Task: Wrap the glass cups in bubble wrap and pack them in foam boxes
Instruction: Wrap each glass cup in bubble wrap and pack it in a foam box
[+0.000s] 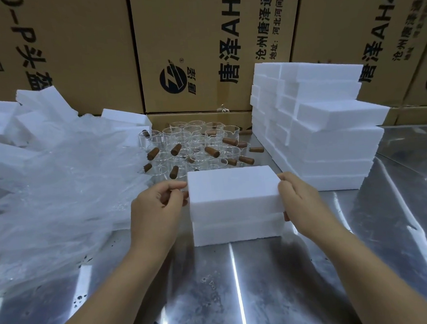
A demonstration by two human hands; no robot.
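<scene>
1. Brown cartons point(186, 37) stand behind the steel counter point(241, 286).
2. At centre, the left hand point(155, 216) pinches the left edge of one foam box point(232, 193) and the right hand point(301, 201) grips its right end, probably to seat the lid evenly.
3. Glass cups point(193, 148) wait just behind it, and bubble wrap point(57, 185) lies at left, within reach.

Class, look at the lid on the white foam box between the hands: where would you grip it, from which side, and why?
Grip the lid by its short ends, from left and right, where the left hand and right hand sit. It lies flat, wider than deep, and glass cups crowd its far edge.
</scene>
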